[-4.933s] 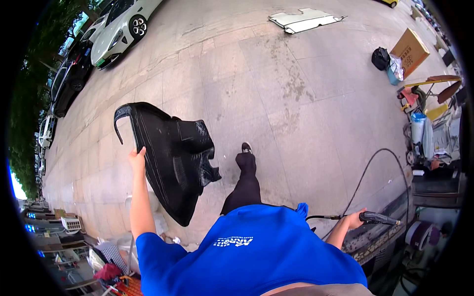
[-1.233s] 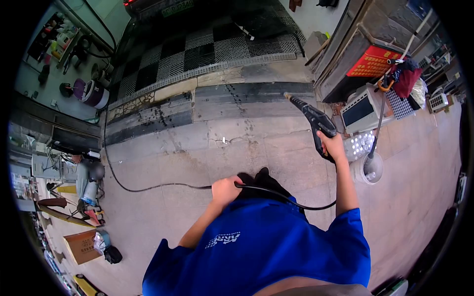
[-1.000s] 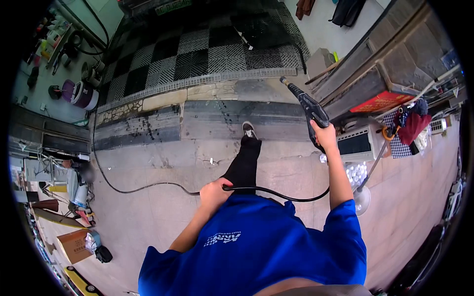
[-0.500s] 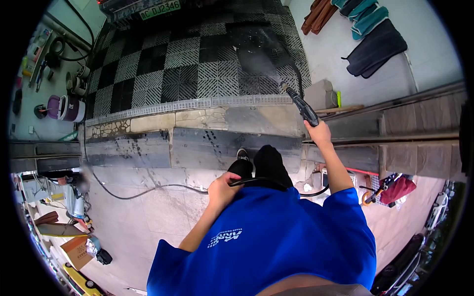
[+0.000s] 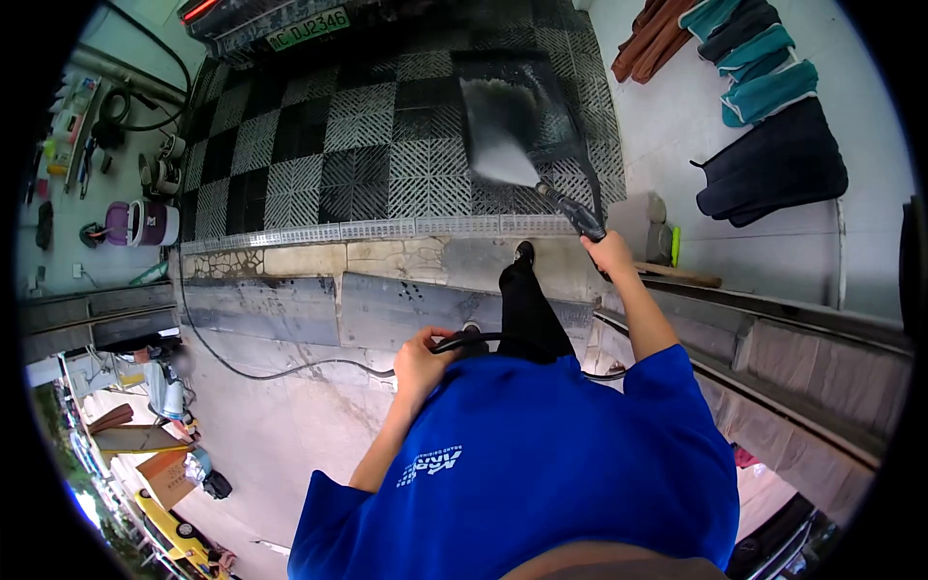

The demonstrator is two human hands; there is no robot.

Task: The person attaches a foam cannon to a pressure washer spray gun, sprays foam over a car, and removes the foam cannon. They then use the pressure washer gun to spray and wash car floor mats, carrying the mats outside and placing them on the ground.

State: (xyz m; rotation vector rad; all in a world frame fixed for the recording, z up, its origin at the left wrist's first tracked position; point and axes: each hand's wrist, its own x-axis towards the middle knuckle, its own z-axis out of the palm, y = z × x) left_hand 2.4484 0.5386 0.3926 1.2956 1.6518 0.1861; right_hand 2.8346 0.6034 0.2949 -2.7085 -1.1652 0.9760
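Note:
My right hand [image 5: 609, 253] is closed around the grip of a black pressure washer gun [image 5: 572, 211], its nozzle aimed forward and left. A white fan of water spray [image 5: 505, 160] leaves the nozzle and hits a dark, wet mat [image 5: 551, 111] on the checkered grid floor [image 5: 358, 135]. Against my waist, my left hand [image 5: 421, 365] is wrapped round a black hose [image 5: 483, 338]. The hose runs left along the pavement and also passes in front of my body. Part of it is hidden behind the blue shirt and my leg.
A car's rear [image 5: 280, 29] stands at the far end. Brown, teal and black cloths [image 5: 773, 159] hang on the right wall. Buckets [image 5: 153, 220] are at the left wall. A stone step [image 5: 416, 304] and a drain grating [image 5: 377, 229] cross in front of me.
I have stepped forward, one foot now nearer the grating. The spray has become denser and wider over the mat. Both hands keep their holds.

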